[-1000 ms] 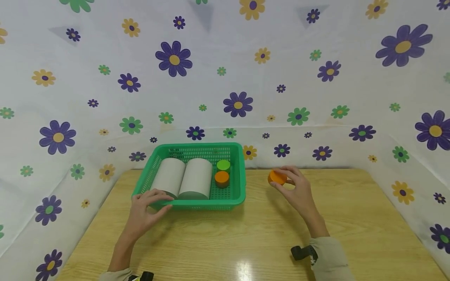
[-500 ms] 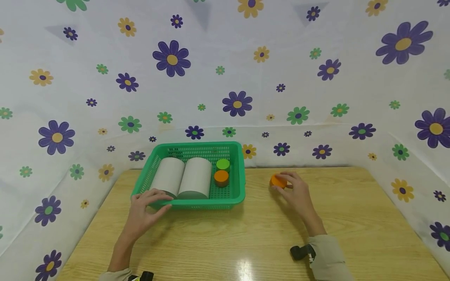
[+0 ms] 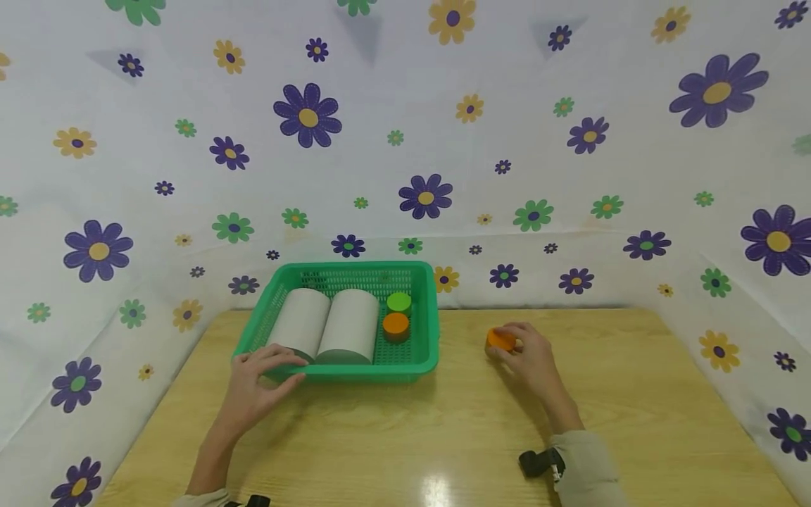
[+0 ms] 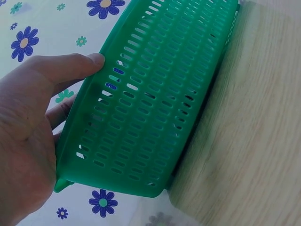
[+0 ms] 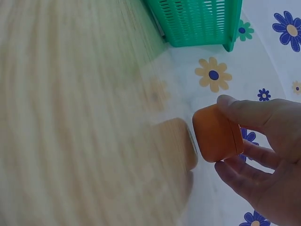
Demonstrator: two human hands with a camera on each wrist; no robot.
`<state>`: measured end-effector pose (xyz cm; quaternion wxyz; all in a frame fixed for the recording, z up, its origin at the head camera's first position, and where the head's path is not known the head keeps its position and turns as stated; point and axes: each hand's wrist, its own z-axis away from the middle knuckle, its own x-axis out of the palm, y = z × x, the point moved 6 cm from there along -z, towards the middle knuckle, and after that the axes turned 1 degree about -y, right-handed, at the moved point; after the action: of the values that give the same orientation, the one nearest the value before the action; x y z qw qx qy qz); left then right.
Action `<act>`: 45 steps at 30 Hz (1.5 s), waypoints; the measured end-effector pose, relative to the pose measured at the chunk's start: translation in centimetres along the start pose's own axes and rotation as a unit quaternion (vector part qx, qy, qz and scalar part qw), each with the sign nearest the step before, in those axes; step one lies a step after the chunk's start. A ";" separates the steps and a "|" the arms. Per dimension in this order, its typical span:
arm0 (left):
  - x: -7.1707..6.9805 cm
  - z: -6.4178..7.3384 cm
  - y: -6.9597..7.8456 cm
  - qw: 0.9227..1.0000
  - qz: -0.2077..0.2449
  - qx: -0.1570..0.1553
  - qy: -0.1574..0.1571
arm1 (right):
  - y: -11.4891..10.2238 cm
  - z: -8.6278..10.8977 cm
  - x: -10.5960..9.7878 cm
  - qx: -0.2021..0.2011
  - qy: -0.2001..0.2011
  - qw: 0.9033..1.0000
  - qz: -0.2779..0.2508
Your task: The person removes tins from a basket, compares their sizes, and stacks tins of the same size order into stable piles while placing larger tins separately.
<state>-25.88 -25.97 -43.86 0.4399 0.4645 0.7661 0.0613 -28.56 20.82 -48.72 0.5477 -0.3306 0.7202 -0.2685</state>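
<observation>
My left hand holds the near left rim of the green plastic basket, with the thumb outside and the fingers behind the rim. Two white cylindrical rolls lie side by side in the basket. To their right stand a lime-green round container and an orange one. Right of the basket, my right hand pinches a small orange lidded container between thumb and fingertips. It is upright at the tabletop; whether its base touches is hard to tell.
The wooden table runs back to a white cloth with printed flowers, which also hangs at both sides. The basket stands near the table's back edge.
My right hand has lowered the orange container a little, down to the tabletop. My left hand keeps its place at the basket rim. The head view has tilted slightly.
</observation>
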 end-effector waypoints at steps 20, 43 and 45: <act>0.2 0.2 -0.3 1.000 0.003 0.008 -0.003 | -0.5 0.5 -0.3 -0.014 0.007 0.999 0.033; 0.1 0.2 -0.4 1.000 0.003 0.009 -0.003 | -7.0 1.0 -2.2 -0.133 0.057 0.989 0.007; 0.0 0.2 -0.4 1.000 0.004 0.008 -0.002 | -7.4 1.0 -2.1 -0.139 0.052 0.989 0.005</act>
<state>-26.01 -26.25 -44.23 0.4380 0.4710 0.7637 0.0562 -25.86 17.65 -42.16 0.4597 -0.3858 0.7794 -0.1800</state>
